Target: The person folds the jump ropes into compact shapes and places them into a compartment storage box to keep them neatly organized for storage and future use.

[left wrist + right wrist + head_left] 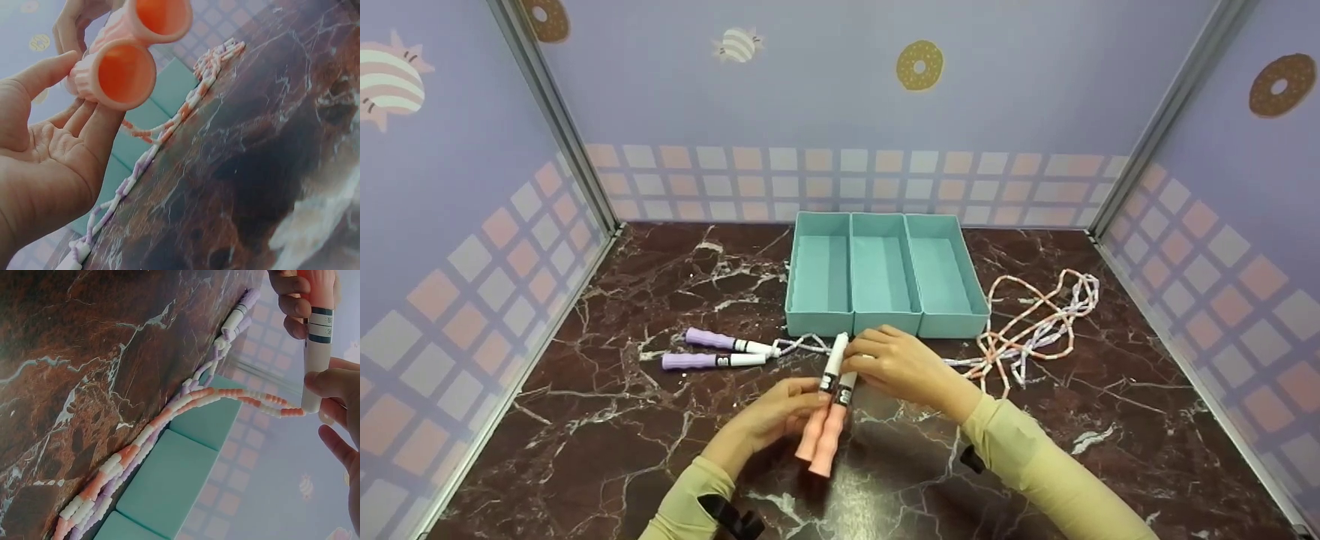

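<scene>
A pair of jump rope handles [826, 441], peach grips with white upper parts and black labels, is held side by side above the table in both hands. My left hand [772, 415] grips them around the peach parts, thumb on one side and fingers on the other. At the white ends, my right hand [901, 366] pinches with thumb and fingers. From those ends a peach and white beaded rope [225, 392] runs down, as the right wrist view shows. The left wrist view looks into the hollow ends of the peach grips [126, 76].
A second jump rope's purple handles [691, 361] lie on the marbled table to the left. Behind the hands stands a teal box [819, 324] with three compartments. To its right, peach and purple beaded ropes [1039, 330] lie tangled together. Patterned walls [840, 97] enclose the table.
</scene>
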A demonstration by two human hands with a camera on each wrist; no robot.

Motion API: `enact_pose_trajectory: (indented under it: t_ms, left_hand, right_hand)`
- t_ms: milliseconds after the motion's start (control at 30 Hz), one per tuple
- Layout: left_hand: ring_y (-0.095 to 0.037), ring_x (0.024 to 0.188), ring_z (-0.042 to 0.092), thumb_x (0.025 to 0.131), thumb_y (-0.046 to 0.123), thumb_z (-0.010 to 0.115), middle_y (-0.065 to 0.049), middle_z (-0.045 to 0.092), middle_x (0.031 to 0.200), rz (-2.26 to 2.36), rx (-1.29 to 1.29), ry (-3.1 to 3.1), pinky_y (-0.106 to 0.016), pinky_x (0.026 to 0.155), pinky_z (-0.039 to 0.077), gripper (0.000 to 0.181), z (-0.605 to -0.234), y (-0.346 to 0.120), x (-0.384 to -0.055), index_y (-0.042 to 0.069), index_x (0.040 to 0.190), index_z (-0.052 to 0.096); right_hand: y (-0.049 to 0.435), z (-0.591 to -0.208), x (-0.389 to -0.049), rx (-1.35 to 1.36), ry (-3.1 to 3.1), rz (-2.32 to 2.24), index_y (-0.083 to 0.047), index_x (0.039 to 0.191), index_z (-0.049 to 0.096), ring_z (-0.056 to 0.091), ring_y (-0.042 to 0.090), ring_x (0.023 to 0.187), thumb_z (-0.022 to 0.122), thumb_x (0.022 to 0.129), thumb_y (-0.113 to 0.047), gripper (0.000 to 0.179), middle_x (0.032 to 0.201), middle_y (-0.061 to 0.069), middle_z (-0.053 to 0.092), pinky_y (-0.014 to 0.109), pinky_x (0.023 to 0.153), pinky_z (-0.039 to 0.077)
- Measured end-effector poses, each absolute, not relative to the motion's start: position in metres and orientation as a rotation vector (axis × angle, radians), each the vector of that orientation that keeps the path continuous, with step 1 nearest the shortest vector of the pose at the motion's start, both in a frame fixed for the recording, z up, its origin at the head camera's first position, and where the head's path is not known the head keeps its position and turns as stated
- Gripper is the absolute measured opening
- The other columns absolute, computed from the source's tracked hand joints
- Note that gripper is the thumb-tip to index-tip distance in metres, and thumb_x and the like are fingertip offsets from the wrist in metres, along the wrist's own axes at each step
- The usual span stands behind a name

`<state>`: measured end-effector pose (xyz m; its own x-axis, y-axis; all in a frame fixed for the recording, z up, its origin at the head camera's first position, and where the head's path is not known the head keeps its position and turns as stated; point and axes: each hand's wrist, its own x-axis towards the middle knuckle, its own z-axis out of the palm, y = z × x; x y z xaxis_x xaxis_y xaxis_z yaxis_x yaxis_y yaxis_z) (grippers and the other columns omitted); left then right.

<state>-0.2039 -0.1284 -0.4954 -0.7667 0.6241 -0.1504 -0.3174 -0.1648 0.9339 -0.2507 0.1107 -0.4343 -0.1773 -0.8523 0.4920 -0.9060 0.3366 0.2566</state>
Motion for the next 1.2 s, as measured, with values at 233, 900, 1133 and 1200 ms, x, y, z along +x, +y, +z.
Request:
enact_pose_trajectory:
  t_ms: [233, 900, 1133, 1200]
  left_hand:
    - [-0.017, 0.096, 0.074, 0.097, 0.015, 0.058, -0.011, 0.075, 0.109, 1.999, 0.343, 1.447, -0.031, 0.085, 0.059, 0.046, -0.495, -0.12, -0.202, -0.011, 0.134, 0.047]
    - [-0.018, 0.079, 0.075, 0.1, 0.012, 0.054, -0.01, 0.077, 0.091, 2.086, 0.226, 1.386, -0.027, 0.075, 0.061, 0.027, -0.487, -0.106, -0.219, -0.007, 0.119, 0.057]
    - [-0.017, 0.078, 0.074, 0.103, 0.02, 0.049, -0.007, 0.076, 0.086, 2.082, 0.211, 1.428, -0.029, 0.073, 0.061, 0.044, -0.488, -0.102, -0.224, -0.011, 0.134, 0.043]
    - [-0.017, 0.08, 0.075, 0.104, 0.021, 0.049, -0.006, 0.076, 0.088, 2.074, 0.215, 1.437, -0.03, 0.073, 0.061, 0.045, -0.489, -0.102, -0.224, -0.01, 0.136, 0.041]
  right_hand:
    - [0.111, -0.434, -0.25, 1.533, -2.049, 0.135, -0.021, 0.1, 0.072, 0.064, 0.013, 0.098, 0.073, 0.085, -0.021, 0.015, 0.102, -0.007, 0.071, 0.029, 0.089, 0.05]
    - [0.114, -0.429, -0.266, 1.475, -2.079, 0.142, -0.018, 0.101, 0.071, 0.065, 0.016, 0.101, 0.074, 0.084, -0.017, 0.018, 0.104, -0.003, 0.072, 0.031, 0.091, 0.053]
    - [0.113, -0.43, -0.27, 1.467, -2.092, 0.13, -0.019, 0.102, 0.071, 0.065, 0.016, 0.101, 0.075, 0.082, -0.019, 0.02, 0.105, -0.004, 0.072, 0.031, 0.09, 0.052]
    - [0.113, -0.431, -0.272, 1.462, -2.082, 0.134, -0.019, 0.101, 0.071, 0.065, 0.015, 0.1, 0.073, 0.084, -0.017, 0.017, 0.104, -0.004, 0.072, 0.03, 0.088, 0.052]
